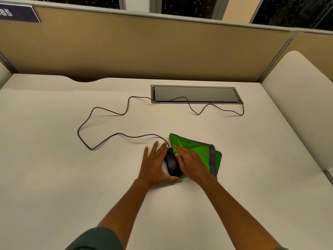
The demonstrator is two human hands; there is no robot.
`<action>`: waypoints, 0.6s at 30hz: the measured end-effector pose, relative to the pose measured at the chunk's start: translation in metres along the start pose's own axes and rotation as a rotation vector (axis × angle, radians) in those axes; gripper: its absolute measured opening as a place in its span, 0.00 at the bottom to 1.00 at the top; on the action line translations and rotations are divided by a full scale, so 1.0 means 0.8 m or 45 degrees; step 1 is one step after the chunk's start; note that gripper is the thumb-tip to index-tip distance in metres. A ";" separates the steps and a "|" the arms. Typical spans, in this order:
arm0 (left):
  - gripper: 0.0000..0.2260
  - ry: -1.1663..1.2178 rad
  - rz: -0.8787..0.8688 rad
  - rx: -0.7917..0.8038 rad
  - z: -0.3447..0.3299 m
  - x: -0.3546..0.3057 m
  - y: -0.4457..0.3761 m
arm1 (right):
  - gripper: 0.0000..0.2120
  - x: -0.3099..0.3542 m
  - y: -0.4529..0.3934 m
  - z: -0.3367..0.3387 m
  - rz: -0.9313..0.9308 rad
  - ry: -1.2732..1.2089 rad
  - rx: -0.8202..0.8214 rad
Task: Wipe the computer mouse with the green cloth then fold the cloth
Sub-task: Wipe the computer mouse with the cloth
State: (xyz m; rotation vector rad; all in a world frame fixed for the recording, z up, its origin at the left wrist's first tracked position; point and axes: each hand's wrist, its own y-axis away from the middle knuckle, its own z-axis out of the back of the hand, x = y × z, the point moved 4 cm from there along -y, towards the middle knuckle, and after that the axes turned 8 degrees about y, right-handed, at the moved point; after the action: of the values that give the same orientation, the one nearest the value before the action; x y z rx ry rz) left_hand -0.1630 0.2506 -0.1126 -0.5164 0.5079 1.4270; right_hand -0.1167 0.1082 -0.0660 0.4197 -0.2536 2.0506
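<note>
Two hands are set around a black computer mouse point(172, 164) near the middle of a white desk point(54, 159). The left hand point(155, 163) is laid flat with fingers spread, its palm side against the mouse's left flank and its thumb curled round the near end, so the mouse is braced rather than gripped. The right hand point(191, 162) is pressed flat and open on a green cloth point(200, 150), whose left part is pushed against the mouse's right side; whether any cloth is pinched beneath the fingers cannot be told. The cloth is bunched, with a grey hem shown along its right edge, and its far corner is seen just beyond the mouse's front. A thin black cable point(108, 110) is trailed from the mouse's front in loose loops to the left and back, then led to a grey cable hatch point(196, 94) set into the desk near its far edge. Bare desk is left on every side of the hands, widest to the left. A tan partition point(144, 49) is stood along the far edge, and a rounded white panel point(297, 105) is set along the right edge.
</note>
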 end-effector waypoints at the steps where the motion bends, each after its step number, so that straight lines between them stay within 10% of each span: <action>1: 0.58 0.003 0.002 -0.002 0.000 0.000 0.000 | 0.17 0.001 -0.008 0.001 0.012 0.032 0.037; 18: 0.58 0.007 0.000 0.001 0.001 0.000 0.001 | 0.19 0.013 0.115 -0.021 0.187 -0.020 -0.247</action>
State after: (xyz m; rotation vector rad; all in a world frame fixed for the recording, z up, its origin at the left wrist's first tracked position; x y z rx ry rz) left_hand -0.1636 0.2512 -0.1117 -0.5192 0.5127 1.4254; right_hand -0.2047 0.0769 -0.0777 0.3048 -0.5016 2.1419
